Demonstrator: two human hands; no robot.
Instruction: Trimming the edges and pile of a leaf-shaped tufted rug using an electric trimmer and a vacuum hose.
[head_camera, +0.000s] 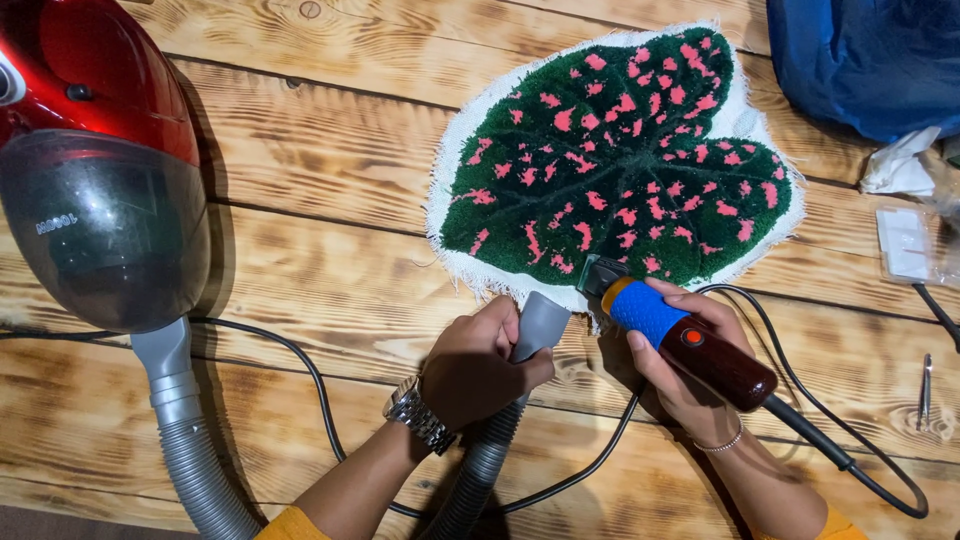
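A leaf-shaped tufted rug (620, 150), dark green with pink flecks and a frayed white border, lies on the wooden floor (330, 150). My left hand (478, 362), with a metal watch on the wrist, grips the grey vacuum nozzle (541, 325), whose tip touches the rug's near edge. My right hand (680, 375) holds an electric trimmer (690, 340) with a blue grip, dark red body and orange button. Its black head rests on the rug's lower edge, just right of the nozzle.
A red and grey vacuum cleaner (95, 170) stands at the left, its ribbed grey hose (190, 450) curving along the bottom. Black cords (320, 390) trail over the planks. A blue bag (870, 60), white cloth, a clear packet (905, 245) and small metal tweezers (926, 392) lie at the right.
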